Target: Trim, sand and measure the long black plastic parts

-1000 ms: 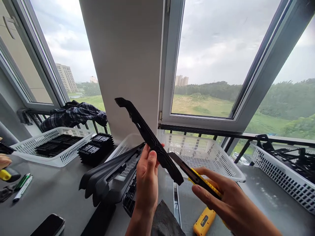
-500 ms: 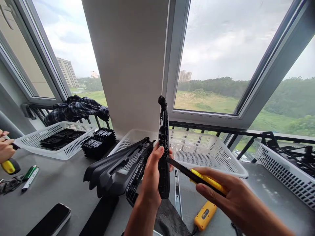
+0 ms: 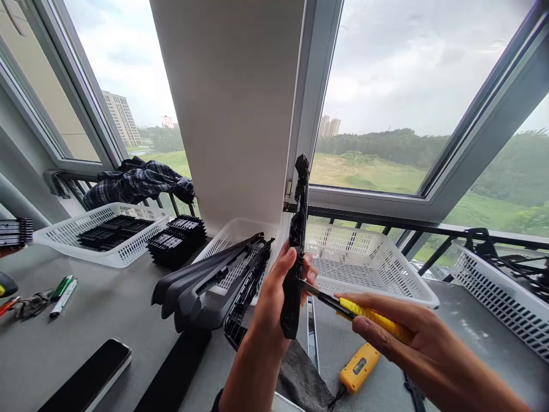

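My left hand (image 3: 278,292) grips a long black plastic part (image 3: 297,246), held upright and tilted slightly to the right at its top. In my right hand (image 3: 398,332) is a yellow utility knife (image 3: 369,316), its blade out and pointing left. The blade tip meets the right edge of the plastic part, just below my left fingers; whether it cuts in cannot be made out. Left of my left hand, several similar black plastic parts (image 3: 201,283) lean over the rim of a white basket (image 3: 369,263).
A white basket (image 3: 128,252) of black grid pieces and a stack of grid pieces (image 3: 175,240) stand left. Markers (image 3: 63,297), a phone (image 3: 92,375) and a yellow device with a cord (image 3: 359,367) lie on the table. Another basket (image 3: 506,303) stands right.
The plastic part has turned to show more of its edge, and the knife still touches it. The view has shifted slightly. At far left a black grid piece has come into view.
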Demonstrator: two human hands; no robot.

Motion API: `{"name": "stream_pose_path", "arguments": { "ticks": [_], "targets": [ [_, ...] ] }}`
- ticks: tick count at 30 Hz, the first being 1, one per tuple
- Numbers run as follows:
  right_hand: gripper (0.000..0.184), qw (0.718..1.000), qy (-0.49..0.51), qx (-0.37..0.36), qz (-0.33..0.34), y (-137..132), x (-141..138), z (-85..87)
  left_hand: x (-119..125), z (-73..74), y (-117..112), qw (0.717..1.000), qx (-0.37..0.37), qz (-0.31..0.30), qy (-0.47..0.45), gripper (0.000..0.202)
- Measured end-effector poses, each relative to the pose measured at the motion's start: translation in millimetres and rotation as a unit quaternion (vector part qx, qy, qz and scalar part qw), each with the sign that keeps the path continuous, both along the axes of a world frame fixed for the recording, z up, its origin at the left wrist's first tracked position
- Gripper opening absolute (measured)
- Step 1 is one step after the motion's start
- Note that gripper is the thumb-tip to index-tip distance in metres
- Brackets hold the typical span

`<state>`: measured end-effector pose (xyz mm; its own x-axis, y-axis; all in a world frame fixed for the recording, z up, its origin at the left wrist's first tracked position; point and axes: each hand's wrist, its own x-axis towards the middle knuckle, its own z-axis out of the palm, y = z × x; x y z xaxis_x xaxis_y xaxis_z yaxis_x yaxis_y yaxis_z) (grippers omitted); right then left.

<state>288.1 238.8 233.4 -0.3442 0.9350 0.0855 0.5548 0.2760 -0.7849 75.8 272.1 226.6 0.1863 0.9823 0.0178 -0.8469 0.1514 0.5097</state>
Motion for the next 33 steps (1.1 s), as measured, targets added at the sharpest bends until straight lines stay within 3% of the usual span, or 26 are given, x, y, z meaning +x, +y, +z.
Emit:
{"name": "stream_pose_path", "arguments": {
  "ticks": [21, 29, 33],
  "targets": [
    [0.052, 1.0, 0.005, -0.005, -0.006, -0.8, 2.5, 4.5, -2.6, 0.2, 0.1, 0.999, 0.014, 0.05, -0.004, 0.048],
    [0.053, 0.998, -0.01, 0.049, -0.043, -1.1, 1.7, 5.4, -2.9, 2.2, -2.2, 0.998, 0.017, 0.049, 0.026, 0.051],
    [0.054, 0.999, 0.007, 0.038, -0.036, -5.3, -6.6, 10.7, -1.4, -0.2, -1.5, 0.992, 0.023, 0.109, 0.057, 0.048]
  ]
}}
